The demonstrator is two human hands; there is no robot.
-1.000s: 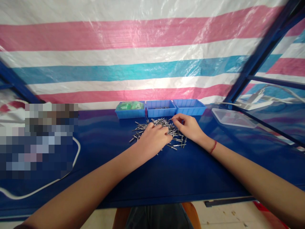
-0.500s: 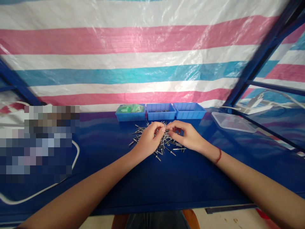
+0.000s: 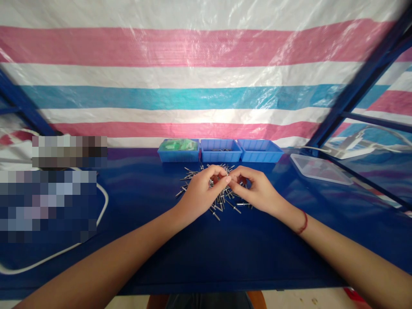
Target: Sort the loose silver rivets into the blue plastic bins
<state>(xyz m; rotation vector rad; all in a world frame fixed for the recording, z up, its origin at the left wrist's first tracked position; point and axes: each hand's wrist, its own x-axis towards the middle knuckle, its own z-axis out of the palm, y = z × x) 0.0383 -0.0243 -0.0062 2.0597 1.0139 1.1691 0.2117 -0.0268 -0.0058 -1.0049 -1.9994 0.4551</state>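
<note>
A loose pile of metal blind rivets (image 3: 220,203) lies on the blue table, spread under and around both hands. Just above it my left hand (image 3: 203,189) pinches with thumb and forefinger. My right hand (image 3: 259,189), a dark red cord round its wrist, pinches too, and its fingertips meet those of the left. Whatever sits between the fingertips is too small and too covered to make out. Part of the pile is hidden behind the hands.
Behind the pile stand three blue bins: the left bin (image 3: 179,157) holds green-and-white packets, the middle bin (image 3: 221,157) some rivets, and the right bin (image 3: 261,157) adjoins it. A clear plastic lid (image 3: 320,169) lies at right. A white cable (image 3: 105,201) curves at left.
My right hand has closed in on the left, and the gap between their fingertips is gone. The view has shifted slightly; the pile and bins look the same.
</note>
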